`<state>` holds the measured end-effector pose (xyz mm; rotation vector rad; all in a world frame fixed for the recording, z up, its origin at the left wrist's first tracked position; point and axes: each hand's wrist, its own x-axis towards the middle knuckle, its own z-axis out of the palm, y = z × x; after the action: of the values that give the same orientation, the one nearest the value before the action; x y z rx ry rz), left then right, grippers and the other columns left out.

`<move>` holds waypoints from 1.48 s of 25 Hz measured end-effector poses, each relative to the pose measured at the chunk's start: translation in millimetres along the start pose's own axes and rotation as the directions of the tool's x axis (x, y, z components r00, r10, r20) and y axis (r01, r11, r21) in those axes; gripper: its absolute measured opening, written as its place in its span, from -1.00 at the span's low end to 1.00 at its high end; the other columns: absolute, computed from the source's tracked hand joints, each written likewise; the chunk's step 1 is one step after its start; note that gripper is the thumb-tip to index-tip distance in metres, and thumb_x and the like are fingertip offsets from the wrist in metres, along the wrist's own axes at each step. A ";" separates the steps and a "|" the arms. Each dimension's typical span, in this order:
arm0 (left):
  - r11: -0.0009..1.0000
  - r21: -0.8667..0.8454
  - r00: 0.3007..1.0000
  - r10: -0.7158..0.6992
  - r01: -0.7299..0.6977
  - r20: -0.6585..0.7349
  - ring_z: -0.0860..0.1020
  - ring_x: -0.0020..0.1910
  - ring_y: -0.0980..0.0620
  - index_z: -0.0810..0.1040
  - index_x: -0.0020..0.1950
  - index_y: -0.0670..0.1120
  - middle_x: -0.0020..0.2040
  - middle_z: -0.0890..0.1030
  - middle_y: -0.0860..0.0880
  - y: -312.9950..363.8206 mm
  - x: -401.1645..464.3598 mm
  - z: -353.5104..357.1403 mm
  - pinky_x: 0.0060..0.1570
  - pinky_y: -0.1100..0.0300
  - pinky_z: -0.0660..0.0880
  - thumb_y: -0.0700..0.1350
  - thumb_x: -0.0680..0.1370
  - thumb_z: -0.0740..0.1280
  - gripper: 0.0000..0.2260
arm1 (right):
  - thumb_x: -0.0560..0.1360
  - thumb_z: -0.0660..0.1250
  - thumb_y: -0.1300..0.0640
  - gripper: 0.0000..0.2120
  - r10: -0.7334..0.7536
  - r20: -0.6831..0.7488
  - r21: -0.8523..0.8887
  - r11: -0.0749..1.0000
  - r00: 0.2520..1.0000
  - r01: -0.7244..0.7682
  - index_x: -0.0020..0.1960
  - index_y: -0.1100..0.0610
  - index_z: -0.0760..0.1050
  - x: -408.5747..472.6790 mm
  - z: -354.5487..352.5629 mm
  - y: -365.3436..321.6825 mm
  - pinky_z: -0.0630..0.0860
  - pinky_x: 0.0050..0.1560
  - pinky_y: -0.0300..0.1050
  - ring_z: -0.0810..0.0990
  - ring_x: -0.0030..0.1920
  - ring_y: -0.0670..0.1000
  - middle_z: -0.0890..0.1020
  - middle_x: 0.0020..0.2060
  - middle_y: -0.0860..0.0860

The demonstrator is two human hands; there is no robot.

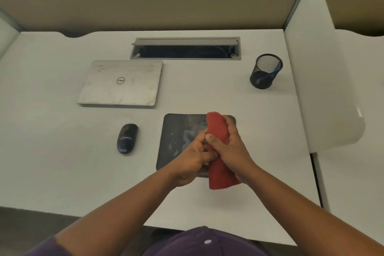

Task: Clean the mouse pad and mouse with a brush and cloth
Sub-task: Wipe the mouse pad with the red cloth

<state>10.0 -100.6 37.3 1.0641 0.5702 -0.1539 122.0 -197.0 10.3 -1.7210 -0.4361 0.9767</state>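
On the left of the desk lies a shut laptop, and nearer the edge, well apart from the pad, the mouse sits on its own, untouched. Moving right, the dark pad lies flat in front of the person, its surface smeared and blotchy. Above it the left hand curls its fingers onto the lower middle of the red cloth, pinching it, while the right hand wraps round the upper part, thumb across the front, so both hands hold the cloth as a long folded roll that hangs past the pad's near edge. It looks to me like the cloth is being folded or gathered before wiping. To do that well, I'd say fold it into a firm flat wad that fits one palm, then free the left hand to pin a corner of the pad so it doesn't slide, and wipe in straight overlapping strokes from the far edge toward the body. Far right stands a mesh cup with a pen inside; I see no brush, unless it is hidden in there.
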 end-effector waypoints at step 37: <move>-0.443 0.879 0.979 0.174 0.175 -0.107 0.32 0.30 -0.14 0.46 0.34 -0.03 0.40 0.38 0.04 12.1 15.7 -189.8 0.23 -0.08 0.24 0.48 0.05 0.50 -0.01 | 0.51 0.29 0.07 -0.72 -0.273 0.129 -0.885 0.402 0.953 0.235 0.16 -0.20 0.55 22.7 123.9 52.1 0.58 -0.02 0.06 0.51 0.13 0.14 0.45 0.32 -0.03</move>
<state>-41.8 70.7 -29.0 3.0798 0.5170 -0.6838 29.8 -124.7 -59.3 -2.5014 -1.3588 0.4449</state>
